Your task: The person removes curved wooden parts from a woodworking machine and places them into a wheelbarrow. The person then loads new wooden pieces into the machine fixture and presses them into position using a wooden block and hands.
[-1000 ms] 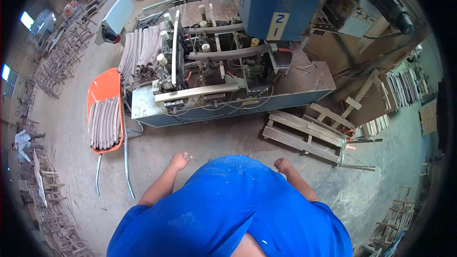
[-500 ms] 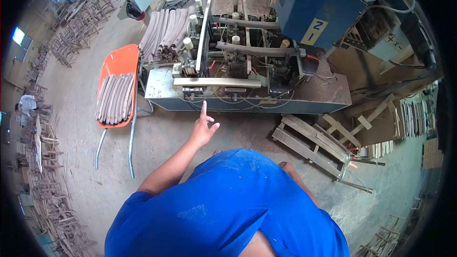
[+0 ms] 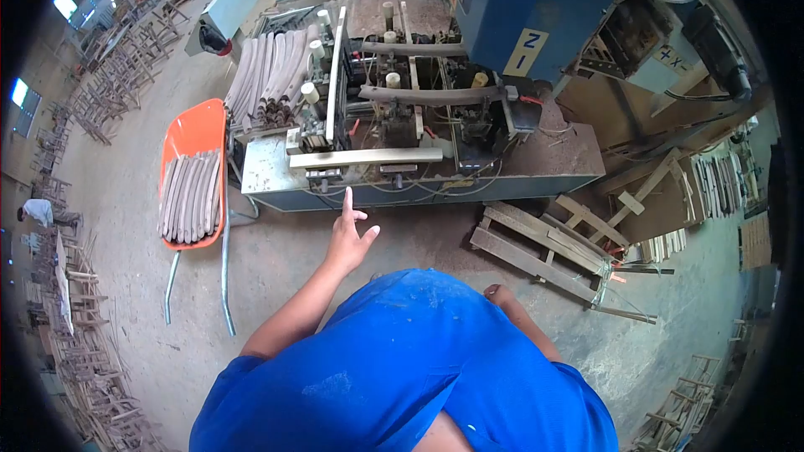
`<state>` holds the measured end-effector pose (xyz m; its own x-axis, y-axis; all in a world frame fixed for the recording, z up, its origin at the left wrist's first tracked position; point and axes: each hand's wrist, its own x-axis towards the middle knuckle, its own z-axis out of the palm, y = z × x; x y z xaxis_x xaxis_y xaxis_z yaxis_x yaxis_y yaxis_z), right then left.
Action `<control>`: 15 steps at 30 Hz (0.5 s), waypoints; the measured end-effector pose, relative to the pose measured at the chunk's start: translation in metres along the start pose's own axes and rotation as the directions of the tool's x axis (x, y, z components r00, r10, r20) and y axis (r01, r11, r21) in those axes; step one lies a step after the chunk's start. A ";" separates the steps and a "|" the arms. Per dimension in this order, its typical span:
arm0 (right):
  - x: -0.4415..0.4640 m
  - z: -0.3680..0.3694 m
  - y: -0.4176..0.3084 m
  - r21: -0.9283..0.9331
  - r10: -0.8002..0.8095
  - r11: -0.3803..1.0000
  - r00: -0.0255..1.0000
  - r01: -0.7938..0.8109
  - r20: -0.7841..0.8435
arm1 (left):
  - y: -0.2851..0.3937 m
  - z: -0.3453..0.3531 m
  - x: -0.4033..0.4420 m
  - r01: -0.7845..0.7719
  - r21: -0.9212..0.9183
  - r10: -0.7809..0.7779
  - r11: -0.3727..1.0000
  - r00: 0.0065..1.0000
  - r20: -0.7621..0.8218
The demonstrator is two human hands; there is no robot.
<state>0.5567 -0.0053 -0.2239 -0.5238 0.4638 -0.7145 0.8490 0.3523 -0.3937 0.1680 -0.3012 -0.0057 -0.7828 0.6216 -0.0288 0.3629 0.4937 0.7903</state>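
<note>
The pale wooden bar (image 3: pixel 366 157) lies lengthwise along the front of the machine bench (image 3: pixel 565 149), straight and square-edged, in the same place on it as in the earlier frames. Your left hand (image 3: pixel 347 238) is nearest to it, apart from it and holding nothing: the index finger stretches towards the bench, the thumb stands out to the side and the other fingers are partly bent. A second ago that hand was low beside your body; now it is raised, much as it was half a second ago. Your right hand (image 3: pixel 499 294) is low at your right side, more visible than half a second ago; its fingers look curled, but you cannot tell how far they close.

Behind the bar, gently curved, grey-brown wooden pieces (image 3: pixel 431 95) span the metal clamps, which have pale, rounded caps. Sawdust coats the bench's right end, beneath the boxy blue cabinet (image 3: pixel 528 12). To the left, a stack of long, bowed pieces (image 3: pixel 272 67) with dark ends fans out. Beside the bench, a smooth orange wheelbarrow (image 3: pixel 194 127) on tubular metal handles carries similar slats (image 3: pixel 188 201), packed side by side. On the right, a rough slatted wooden frame (image 3: pixel 536 253) rests on the stained, dusty floor (image 3: pixel 293 377). Far left, a person (image 3: pixel 38 211) in a light top bends forward.
</note>
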 end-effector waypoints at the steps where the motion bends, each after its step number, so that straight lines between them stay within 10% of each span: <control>1: 0.001 -0.002 -0.003 0.003 0.004 1.000 1.000 -0.004 -0.001 | 0.001 0.000 0.002 -0.006 0.000 0.006 1.000 1.000 -0.003; 15: 0.000 0.003 0.005 -0.016 0.043 0.999 0.999 -0.043 0.023 | 0.012 0.000 -0.010 -0.026 -0.056 0.025 0.998 1.000 -0.013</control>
<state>0.5610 -0.0065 -0.2273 -0.4849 0.4597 -0.7440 0.8694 0.3453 -0.3533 0.1800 -0.3012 0.0036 -0.7803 0.6254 -0.0010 0.3540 0.4429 0.8237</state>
